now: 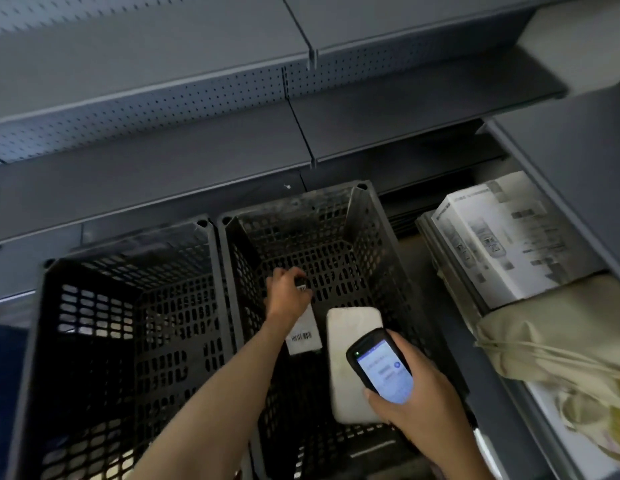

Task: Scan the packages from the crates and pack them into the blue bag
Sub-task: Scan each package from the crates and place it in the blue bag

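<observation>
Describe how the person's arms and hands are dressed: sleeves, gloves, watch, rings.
The left hand and right hand are bare, without gloves. No ring, watch or wristband shows. Both forearms are uncovered as far as the frame's bottom edge, so no sleeve is in view.

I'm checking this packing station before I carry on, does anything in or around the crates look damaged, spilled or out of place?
Nothing stands out. The left hand grips a dark package with a barcode label inside the right crate, beside a white package. The right hand holds the scanner. The left crate looks intact.
</observation>
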